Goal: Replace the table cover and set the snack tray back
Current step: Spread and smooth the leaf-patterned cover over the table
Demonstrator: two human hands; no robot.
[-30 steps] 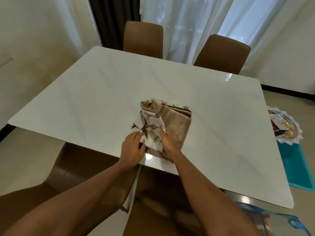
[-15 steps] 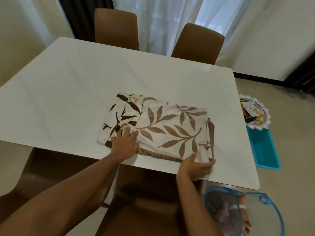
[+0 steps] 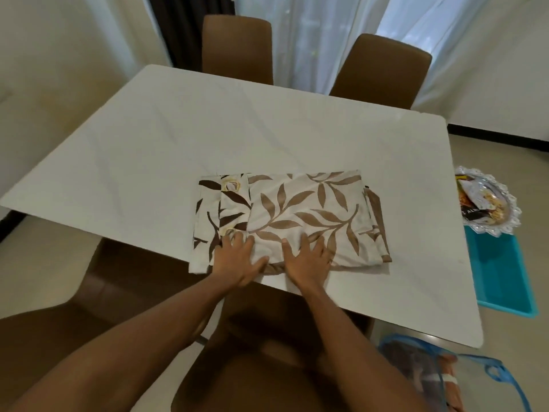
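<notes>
White table (image 3: 237,138) carries the folded cover (image 3: 306,215) at 6 o'clock, left hand (image 3: 237,260) and right hand (image 3: 307,260) pressing it with flat, spread fingers, apparently to steady unfolding.

Surface (image 3: 237,138): 1. Table cover (image 3: 297,209), folded: 1. Hands: 2, left hand (image 3: 237,260), right hand (image 3: 307,263). Brown chairs (image 3: 237,49): 4, two at 12 o'clock, two at 6 o'clock. Snack tray (image 3: 511,203): 1, at 3 o'clock. Teal bin (image 3: 499,272): 1. Clear bag (image 3: 445,382): 1.

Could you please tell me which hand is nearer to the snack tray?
Right. The right hand rests on the folded cover, the snack tray off to its right; the left hand is farther left.
</notes>
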